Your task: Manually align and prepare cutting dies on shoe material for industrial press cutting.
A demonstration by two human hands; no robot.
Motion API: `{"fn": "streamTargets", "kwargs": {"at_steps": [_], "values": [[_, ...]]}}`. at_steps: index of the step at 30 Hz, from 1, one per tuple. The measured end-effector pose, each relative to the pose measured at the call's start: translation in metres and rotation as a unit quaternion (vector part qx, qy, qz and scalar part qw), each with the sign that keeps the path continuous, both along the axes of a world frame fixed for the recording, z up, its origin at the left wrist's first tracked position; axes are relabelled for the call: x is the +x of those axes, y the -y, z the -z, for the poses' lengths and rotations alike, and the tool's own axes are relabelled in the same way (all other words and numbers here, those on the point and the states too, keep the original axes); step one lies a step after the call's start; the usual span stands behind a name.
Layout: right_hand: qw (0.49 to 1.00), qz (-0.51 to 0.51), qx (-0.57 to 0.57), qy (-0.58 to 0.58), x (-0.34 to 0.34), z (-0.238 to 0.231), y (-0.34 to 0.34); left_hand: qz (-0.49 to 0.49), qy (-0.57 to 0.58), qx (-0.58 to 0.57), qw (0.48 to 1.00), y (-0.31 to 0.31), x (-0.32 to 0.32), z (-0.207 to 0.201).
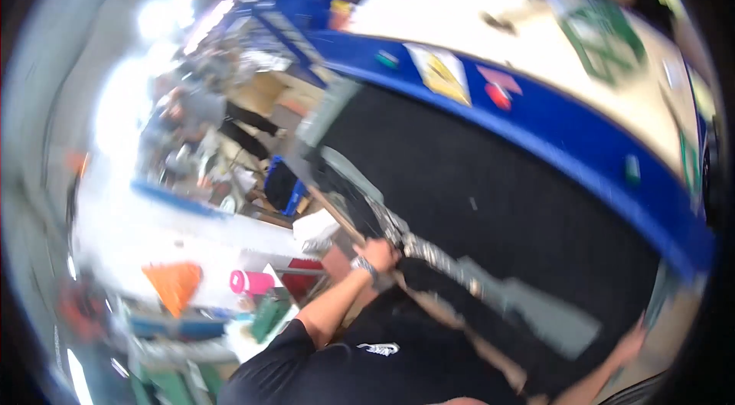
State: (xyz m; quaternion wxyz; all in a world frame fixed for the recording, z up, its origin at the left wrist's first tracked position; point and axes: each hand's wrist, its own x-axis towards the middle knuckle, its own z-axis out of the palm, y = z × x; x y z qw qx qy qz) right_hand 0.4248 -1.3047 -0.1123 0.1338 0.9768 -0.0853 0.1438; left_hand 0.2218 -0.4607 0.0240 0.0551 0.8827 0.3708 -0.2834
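- Left hand (pixel 377 253), 6 o'clock from view centre, just below it: fingers curled at the near edge of the black panel (pixel 528 206); blur stops me telling whether they grip it. A dark wristwatch (pixel 365 267) sits behind.
- Right hand (pixel 631 345), 4 o'clock: at the panel's right-hand end; I cannot tell if it is closed.
- The panel spreads across 3 o'clock, between the hands and the blue rail (pixel 528 133).
- I record a patterned strip (pixel 436 257) at 5 o'clock, joining a flat grey-green piece (pixel 547 315) at 4 o'clock; both lie over the panel.
- A tan strip (pixel 335 212) runs from the left hand toward 10 o'clock.
- Beyond the rail, 1 o'clock: white tabletop (pixel 444 3).
- Outward, I note a blue crate (pixel 293 198) at 9, a pink cylinder (pixel 256 282) and an orange object (pixel 174 286) near 8, another person (pixel 241 125) at 10.
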Motion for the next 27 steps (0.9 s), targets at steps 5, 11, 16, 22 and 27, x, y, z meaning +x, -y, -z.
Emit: {"fn": "streamTargets", "kwargs": {"at_steps": [5, 11, 16, 22, 27], "values": [[0.834, -0.191, 0.422, 0.300, -0.010, -0.044, -0.104, -0.028, 0.141, 0.027, 0.989, -0.007, -0.050, -0.009], [0.969, -0.139, 0.099, 0.179, -0.014, -0.127, -0.289, 0.003, 0.171, -0.110, 0.979, -0.015, -0.059, -0.027], [0.864, -0.418, 0.186, 0.212, -0.067, -0.212, -0.523, 0.045, 0.243, -0.185, 0.951, -0.018, -0.065, -0.057], [0.738, -0.533, 0.397, -0.116, -0.145, -0.149, -0.688, 0.059, 0.528, -0.215, 0.819, -0.068, -0.138, -0.026], [0.622, -0.648, 0.369, -0.241, -0.201, -0.165, -0.775, -0.193, 0.425, -0.207, 0.860, -0.117, -0.273, 0.080]]}}
